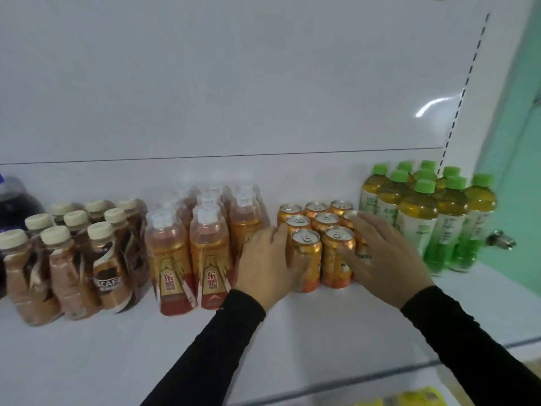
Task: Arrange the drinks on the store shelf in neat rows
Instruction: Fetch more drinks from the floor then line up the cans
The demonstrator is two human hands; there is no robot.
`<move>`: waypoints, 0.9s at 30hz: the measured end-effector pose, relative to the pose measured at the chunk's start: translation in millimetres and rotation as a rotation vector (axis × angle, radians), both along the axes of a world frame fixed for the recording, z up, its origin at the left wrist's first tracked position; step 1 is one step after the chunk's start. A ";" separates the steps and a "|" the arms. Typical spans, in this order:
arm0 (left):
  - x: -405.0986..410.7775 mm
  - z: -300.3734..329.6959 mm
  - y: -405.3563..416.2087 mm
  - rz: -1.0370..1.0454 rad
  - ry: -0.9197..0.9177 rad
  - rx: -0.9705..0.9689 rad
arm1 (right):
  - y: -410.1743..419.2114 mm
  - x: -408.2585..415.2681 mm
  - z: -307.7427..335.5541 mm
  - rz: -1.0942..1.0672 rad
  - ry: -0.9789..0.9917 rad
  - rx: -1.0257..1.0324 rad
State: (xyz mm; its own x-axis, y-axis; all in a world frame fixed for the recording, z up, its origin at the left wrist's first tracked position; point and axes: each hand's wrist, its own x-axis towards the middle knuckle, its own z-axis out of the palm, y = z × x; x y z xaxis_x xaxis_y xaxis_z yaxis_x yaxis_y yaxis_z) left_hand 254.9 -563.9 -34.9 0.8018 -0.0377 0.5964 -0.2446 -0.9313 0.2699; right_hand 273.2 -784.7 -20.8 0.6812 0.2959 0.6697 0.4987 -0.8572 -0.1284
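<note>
- Nearest the camera are two black sleeves, and from them the left hand (268, 260) and right hand (386, 259) reach onto the white shelf (322, 332), one on each flank of the block of orange cans (322, 238).
- The green-capped tea bottles (418, 218) at the right are the tallest group: full plastic, so likely heavy and a little yielding. I would take each by the waist below the shoulder. Their pale label print is too blurred to read.
- The orange-red bottles (205, 244) with clear caps stand just left of the left hand. Their front labels carry the Chinese characters 东鹏; smooth film wrap could be slippery.
- The brown coffee bottles (79, 259) with cream caps sit further left. One reads "SCAF", seemingly part of Nescafé.
- A dark bottle (17, 206) shows only partly at the far left edge.
- The cans stand upright in rows mid-shelf. They are rigid but thin-walled, easily dented, and probably best pushed flat-handed at mid-height. One label shows letters that may begin "MI"; I cannot read more.
- Left fingers (298, 259) curl round the front left can; right fingers (354, 253) lie fairly straight, spread against the right-hand cans, gripping nothing.
</note>
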 end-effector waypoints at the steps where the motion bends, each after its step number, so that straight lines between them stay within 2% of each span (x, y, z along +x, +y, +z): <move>1: 1.6 -4.9 -4.5 0.009 0.035 -0.026 | -2.3 -1.9 -4.5 -0.005 0.001 -0.013; 7: 14.1 -28.7 -32.1 0.090 0.158 -0.131 | -12.6 1.5 -27.0 0.085 0.052 -0.048; 10: 11.1 -30.8 -45.8 0.015 0.169 -0.399 | -14.8 5.6 -38.1 0.153 0.068 -0.057; 12: 4.2 -26.7 -53.3 -0.025 0.160 -0.535 | -16.9 6.0 -41.9 0.205 0.072 -0.036; 17: -18.1 -24.1 -63.1 0.002 0.077 -0.617 | -16.9 3.3 -52.9 0.342 0.111 0.078; 20: -34.3 -28.3 -66.8 0.019 0.019 -0.726 | -11.3 -0.4 -52.3 0.417 0.213 0.124; 22: -41.3 -32.1 -67.0 0.025 -0.003 -0.829 | -8.0 0.1 -54.3 0.461 0.387 0.140; 27: -43.7 -38.1 -65.7 -0.028 -0.008 -1.005 | 4.0 3.4 -62.3 0.528 0.625 0.268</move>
